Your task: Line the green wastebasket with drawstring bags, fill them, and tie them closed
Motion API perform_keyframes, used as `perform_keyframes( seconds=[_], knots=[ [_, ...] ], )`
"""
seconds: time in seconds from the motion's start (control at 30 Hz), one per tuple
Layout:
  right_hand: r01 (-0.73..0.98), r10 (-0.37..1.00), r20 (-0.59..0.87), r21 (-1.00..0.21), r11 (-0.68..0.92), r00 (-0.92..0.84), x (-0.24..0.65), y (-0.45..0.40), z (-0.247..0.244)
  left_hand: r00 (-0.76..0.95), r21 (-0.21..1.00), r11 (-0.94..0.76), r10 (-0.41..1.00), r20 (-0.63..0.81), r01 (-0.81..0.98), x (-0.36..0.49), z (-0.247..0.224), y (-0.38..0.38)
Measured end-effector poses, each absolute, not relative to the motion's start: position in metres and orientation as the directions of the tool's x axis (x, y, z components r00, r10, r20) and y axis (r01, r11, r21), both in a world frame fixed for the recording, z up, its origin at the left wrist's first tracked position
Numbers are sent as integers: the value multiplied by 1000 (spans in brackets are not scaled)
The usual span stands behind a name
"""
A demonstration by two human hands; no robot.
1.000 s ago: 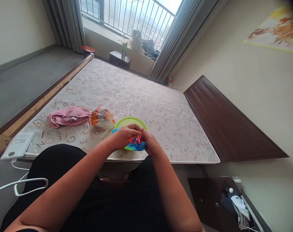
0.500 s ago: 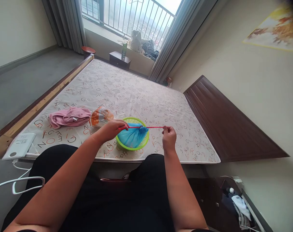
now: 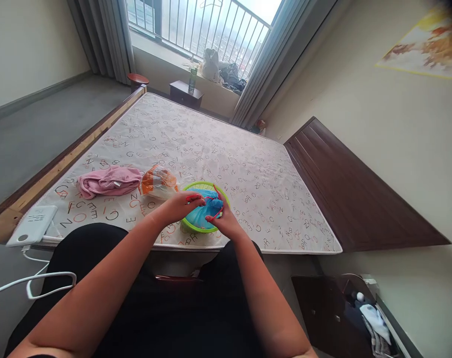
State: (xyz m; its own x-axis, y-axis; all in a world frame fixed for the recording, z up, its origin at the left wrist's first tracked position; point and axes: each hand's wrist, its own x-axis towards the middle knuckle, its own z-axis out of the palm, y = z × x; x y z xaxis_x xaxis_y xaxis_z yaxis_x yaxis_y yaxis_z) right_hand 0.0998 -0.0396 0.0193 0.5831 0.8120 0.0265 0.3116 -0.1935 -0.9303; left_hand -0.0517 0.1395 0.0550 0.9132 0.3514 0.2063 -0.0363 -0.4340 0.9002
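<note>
Right hand (image 3: 225, 220) came back near left hand (image 3: 184, 204); left gripped red cord (image 3: 193, 197), right's hold on blue bag (image 3: 196, 217) unclear. Green basket (image 3: 199, 230) sat on lettered mattress (image 3: 266, 164), dark headboard (image 3: 360, 194) alongside.

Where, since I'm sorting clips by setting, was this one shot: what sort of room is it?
Most likely a bedroom: a large letter-print mattress fills the middle, a dark wooden headboard stands at one end, and grey curtains flank the window.
</note>
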Motion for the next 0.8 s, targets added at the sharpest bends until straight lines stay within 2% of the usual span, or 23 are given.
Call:
perform_keyframes(
  seconds=[0.13,0.23,0.33,0.53,0.6,0.67,0.8],
  knots=[
    [323,828,-26,-914,-247,560,101,-19,20,914,876,-482,345,215,-24,-56,49,138],
    [192,781,-62,-954,-228,622,112,-2,33,888,876,-482,411,207,19,-62,37,144],
    [78,751,-17,-993,-91,660,121,17,64,831,868,-495,493,258,25,-68,23,153],
    [95,744,266,-960,264,613,113,64,165,704,895,-443,654,278,58,-71,-3,172],
    [72,760,312,-941,332,570,102,77,195,676,944,-329,691,255,-21,-70,-8,176],
    [12,790,328,-926,377,518,89,88,215,666,981,-128,720,195,-149,-69,-9,177],
    [-78,858,287,-933,351,425,61,100,229,649,890,306,761,-15,-338,-68,4,181]
  ],
)
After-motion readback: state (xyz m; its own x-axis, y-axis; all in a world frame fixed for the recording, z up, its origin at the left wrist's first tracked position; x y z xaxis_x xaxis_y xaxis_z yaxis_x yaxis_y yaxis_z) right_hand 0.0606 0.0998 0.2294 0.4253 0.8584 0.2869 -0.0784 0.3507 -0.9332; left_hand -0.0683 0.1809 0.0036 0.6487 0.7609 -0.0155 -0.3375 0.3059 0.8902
